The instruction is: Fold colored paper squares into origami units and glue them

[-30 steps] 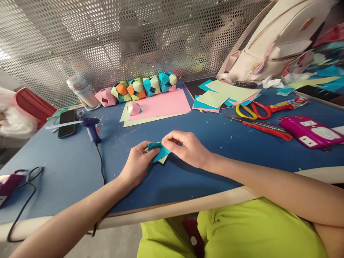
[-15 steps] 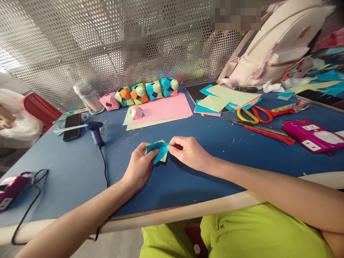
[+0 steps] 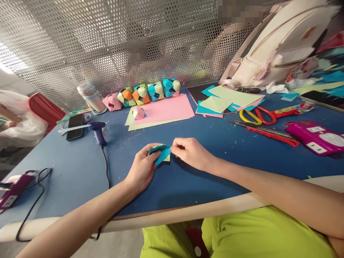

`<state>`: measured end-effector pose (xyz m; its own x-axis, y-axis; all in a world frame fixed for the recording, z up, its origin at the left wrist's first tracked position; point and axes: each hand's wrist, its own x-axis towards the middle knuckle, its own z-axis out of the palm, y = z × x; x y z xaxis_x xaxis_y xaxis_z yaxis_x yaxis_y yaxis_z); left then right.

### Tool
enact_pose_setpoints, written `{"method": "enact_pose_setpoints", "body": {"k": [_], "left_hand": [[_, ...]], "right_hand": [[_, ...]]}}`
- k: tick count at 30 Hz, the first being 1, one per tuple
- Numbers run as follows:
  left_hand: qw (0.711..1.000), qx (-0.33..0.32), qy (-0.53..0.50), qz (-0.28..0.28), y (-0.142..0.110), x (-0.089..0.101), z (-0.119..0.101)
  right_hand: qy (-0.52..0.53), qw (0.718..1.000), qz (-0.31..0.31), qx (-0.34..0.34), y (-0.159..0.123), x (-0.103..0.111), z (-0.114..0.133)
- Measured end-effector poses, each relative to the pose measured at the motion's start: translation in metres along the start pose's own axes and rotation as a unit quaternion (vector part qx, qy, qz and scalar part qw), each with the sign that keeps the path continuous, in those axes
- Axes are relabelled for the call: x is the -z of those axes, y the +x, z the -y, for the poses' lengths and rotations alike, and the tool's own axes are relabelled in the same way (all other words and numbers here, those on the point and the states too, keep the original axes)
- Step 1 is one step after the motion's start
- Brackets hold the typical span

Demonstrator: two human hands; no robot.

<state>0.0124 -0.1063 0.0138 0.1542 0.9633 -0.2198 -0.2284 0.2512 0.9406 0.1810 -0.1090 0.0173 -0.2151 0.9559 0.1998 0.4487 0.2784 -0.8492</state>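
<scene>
Just above the blue tabletop, my left hand (image 3: 143, 163) grips a small piece of folded blue and pale green paper (image 3: 162, 154), thumb on top and fingers behind it. My right hand (image 3: 188, 150) pinches the right corner of this same folded paper between thumb and fingertips. The blue side faces up, with pale green showing at the lower right and along the top edge. Beyond my hands, a small pink paper shape (image 3: 138, 113) sits on pink sheets (image 3: 169, 109). Several folded paper balls (image 3: 141, 94) in pink, orange, green and blue stand in a row behind.
A glue gun (image 3: 98, 132) with a cord and a phone (image 3: 75, 127) lie left. Scissors (image 3: 251, 116), a red-handled cutting tool (image 3: 271, 134) and a purple power strip (image 3: 314, 138) lie right. Paper scraps (image 3: 220, 100), a bottle (image 3: 91, 96) and a backpack (image 3: 271, 53) stand farther back.
The view has shifted slightly. Both hands keep their hold on the folded paper, whose blue flap is tilted a little differently.
</scene>
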Motion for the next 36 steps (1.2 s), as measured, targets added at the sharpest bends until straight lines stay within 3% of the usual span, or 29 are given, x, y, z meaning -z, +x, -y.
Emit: {"method": "enact_pose_setpoints", "body": {"k": [5, 12, 18, 22, 25, 29, 36], "left_hand": [[1.0, 0.003, -0.02, -0.006, 0.001, 0.0, 0.001], [1.0, 0.014, 0.002, -0.012, 0.0, 0.001, 0.004], [0.99, -0.022, 0.136, 0.025, -0.005, -0.001, 0.008], [0.973, -0.062, 0.22, 0.017, -0.008, -0.003, 0.007], [0.982, -0.053, 0.18, 0.025, -0.011, -0.005, 0.004], [0.996, -0.005, 0.049, 0.072, -0.015, -0.008, 0.0], [0.992, 0.034, -0.064, 0.106, -0.017, -0.008, -0.007]], "right_hand": [[-0.015, 1.0, 0.021, -0.006, -0.001, 0.0, 0.001], [-0.054, 0.998, -0.015, 0.039, -0.004, -0.002, 0.002], [-0.072, 0.992, -0.027, 0.101, -0.003, -0.01, -0.002], [-0.098, 0.979, -0.055, 0.171, -0.002, -0.013, -0.007], [-0.101, 0.969, -0.09, 0.205, -0.001, -0.012, -0.009], [-0.106, 0.961, -0.129, 0.222, 0.0, -0.008, -0.01], [-0.101, 0.962, -0.139, 0.212, 0.003, -0.003, -0.011]]}}
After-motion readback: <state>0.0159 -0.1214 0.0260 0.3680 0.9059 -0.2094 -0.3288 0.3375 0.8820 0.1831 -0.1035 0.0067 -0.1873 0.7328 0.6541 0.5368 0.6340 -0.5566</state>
